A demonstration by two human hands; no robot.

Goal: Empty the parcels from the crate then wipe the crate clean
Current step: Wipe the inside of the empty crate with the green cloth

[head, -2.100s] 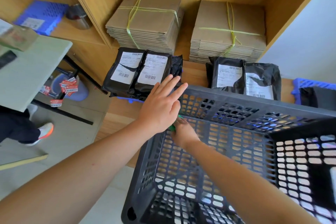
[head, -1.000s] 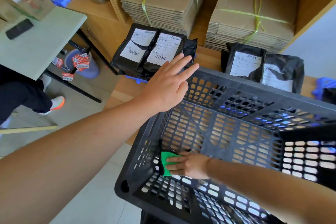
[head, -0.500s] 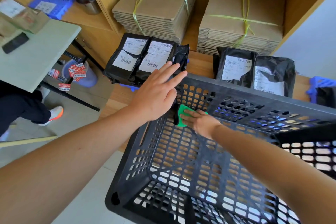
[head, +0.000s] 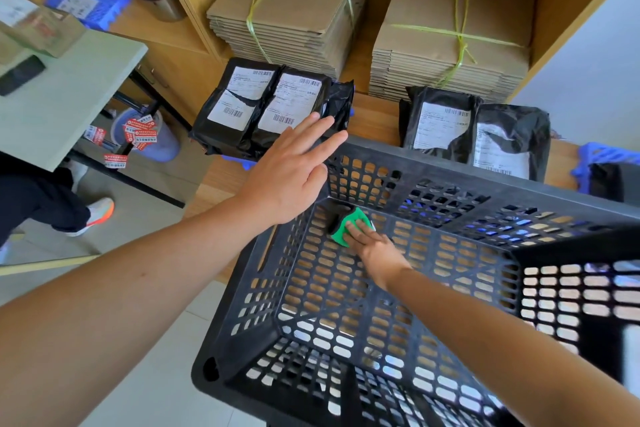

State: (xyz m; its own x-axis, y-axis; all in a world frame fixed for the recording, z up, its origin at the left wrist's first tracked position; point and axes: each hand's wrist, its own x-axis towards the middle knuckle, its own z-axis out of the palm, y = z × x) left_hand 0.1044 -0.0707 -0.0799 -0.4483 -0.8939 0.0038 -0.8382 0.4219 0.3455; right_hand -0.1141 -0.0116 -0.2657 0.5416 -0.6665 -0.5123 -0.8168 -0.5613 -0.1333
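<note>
Crate (head: 450,172) empty at shelf (head: 374,114) ledge, parcels (head: 266,104) behind; left hand (head: 287,177) flat, fingers straight, braces the corner rim while right hand (head: 374,250) presses green cloth (head: 341,232) flat-fingered inside.

Matt black plastic crate (head: 450,191); green cloth (head: 346,224); glossy black plastic parcels (head: 266,107); brown cardboard stacks (head: 287,7); smooth wooden shelf (head: 374,114).

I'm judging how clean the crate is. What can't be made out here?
Head view:
Green wiping cloth: largely under the right hand.
Black perforated plastic crate: far-left rim corner covered by the left hand; near-right side cut off by the frame edge.
White labels on black plastic parcels: print too small to read.
Dirt: not discernible.
</note>
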